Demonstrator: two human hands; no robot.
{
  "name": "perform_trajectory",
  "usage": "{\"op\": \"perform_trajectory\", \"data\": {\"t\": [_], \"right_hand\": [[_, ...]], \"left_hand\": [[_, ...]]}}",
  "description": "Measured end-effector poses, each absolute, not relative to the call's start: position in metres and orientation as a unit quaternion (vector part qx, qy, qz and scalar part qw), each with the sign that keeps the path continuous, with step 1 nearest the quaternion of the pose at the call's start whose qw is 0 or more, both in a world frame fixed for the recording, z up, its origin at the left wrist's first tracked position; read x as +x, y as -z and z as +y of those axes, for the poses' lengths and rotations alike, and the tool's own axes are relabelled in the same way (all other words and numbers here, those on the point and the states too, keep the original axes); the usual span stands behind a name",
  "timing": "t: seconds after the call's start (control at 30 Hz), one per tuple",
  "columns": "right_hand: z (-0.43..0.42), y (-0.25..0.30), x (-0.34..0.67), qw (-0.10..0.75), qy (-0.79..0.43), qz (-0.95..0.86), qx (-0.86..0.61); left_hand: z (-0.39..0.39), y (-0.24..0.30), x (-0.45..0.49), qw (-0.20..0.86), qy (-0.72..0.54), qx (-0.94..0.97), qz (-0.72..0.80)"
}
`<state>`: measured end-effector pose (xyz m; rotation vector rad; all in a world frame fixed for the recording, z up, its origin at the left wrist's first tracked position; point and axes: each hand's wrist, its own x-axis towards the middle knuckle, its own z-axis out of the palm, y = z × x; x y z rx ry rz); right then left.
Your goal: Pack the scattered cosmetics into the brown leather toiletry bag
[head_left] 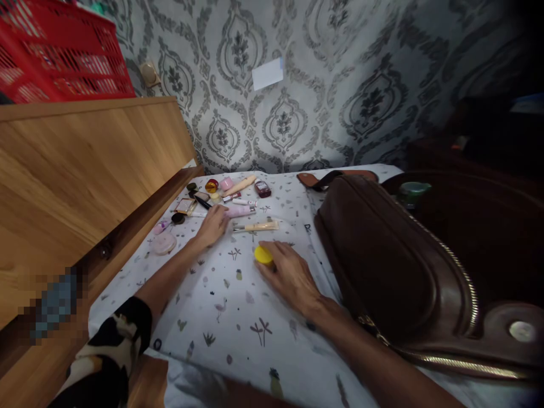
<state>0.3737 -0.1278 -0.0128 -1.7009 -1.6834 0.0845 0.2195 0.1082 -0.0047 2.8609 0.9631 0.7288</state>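
Note:
My left hand [213,225] is closed at the left end of a pink squeeze tube [241,211] with a silver cap, which lies on the patterned white cloth. My right hand [289,273] grips a small round container with a yellow lid [264,255], its fingers curled round the side. Between the hands and a little farther off lies a cream-coloured slim tube [256,226]. Beyond my left hand are a white stick [245,202], a dark red bottle [262,188], a beige tube [240,185], a pink jar [226,183] and a black pencil-like item [203,200].
A brown leather bag [382,255] with a gold zip stands close by my right arm. Left of my left hand lie a round pink compact [164,244] and a square palette [184,205]. A wooden cabinet [97,153] bearing a red basket [72,48] borders the left side.

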Motion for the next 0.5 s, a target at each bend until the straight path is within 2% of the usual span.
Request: {"op": "perform_trajectory", "data": {"t": [0.23,0.5], "right_hand": [[-0.125,0.018,0.374,0.386,-0.006,-0.651,-0.654],[-0.126,0.017,0.375,0.395,-0.033,-0.649,-0.649]], "left_hand": [[0.181,-0.010,0.223,-0.059,-0.170,0.886,0.428],[0.218,-0.016,0.216,-0.074,-0.044,0.869,0.486]]}}
